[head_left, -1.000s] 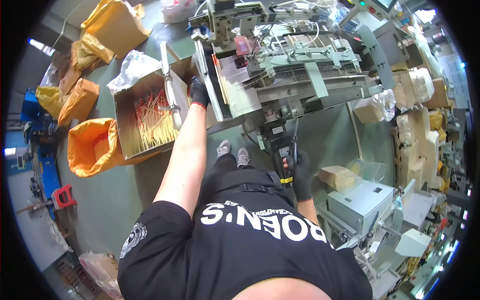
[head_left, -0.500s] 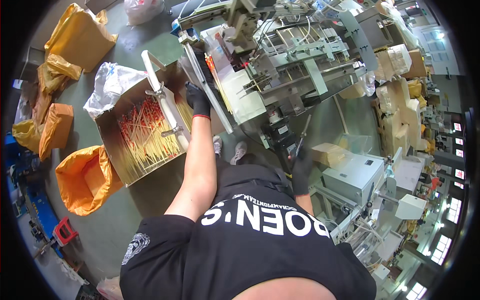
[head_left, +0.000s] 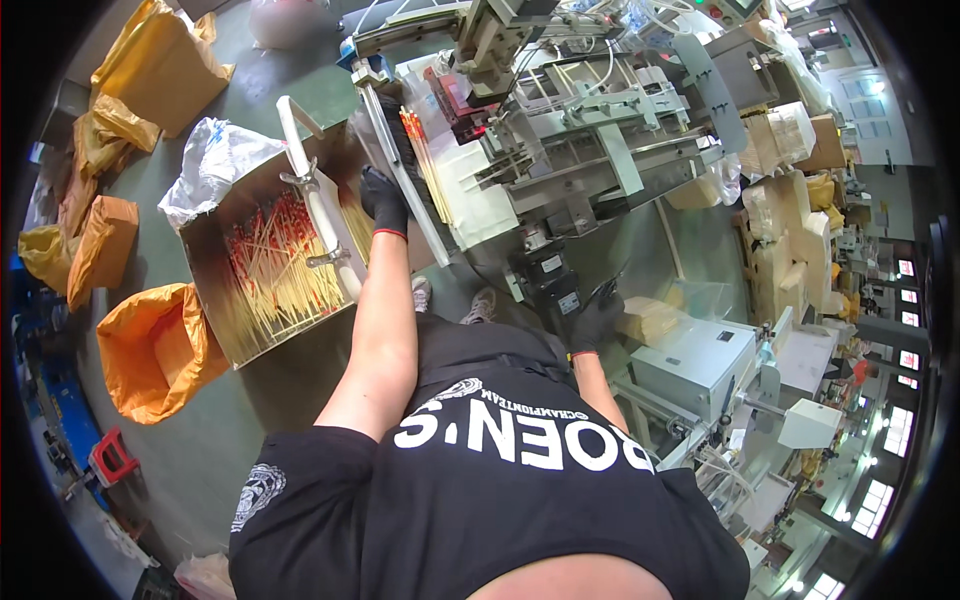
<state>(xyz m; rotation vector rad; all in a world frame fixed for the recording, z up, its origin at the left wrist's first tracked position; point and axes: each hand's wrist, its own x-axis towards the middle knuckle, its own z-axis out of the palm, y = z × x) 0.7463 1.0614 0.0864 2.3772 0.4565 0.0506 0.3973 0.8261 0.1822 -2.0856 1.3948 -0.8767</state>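
Right hand (head_left: 597,322), in a black glove, hangs low beside the grey control cabinet (head_left: 700,362); whether it grips anything cannot be told. Left hand (head_left: 383,200), also gloved, reaches forward with fingers curled at the edge of the open cardboard box of thin yellow sticks with red ends (head_left: 275,270), just beside the grey-green feeding machine (head_left: 560,150). Recommended: gather sticks parallel, tips aligned, and lift them level.

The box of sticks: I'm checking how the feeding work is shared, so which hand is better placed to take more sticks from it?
Probably the left hand: gloved, it reaches out beside the box of sticks, by its white handle. The right hand hangs low by the machine, away from the box.
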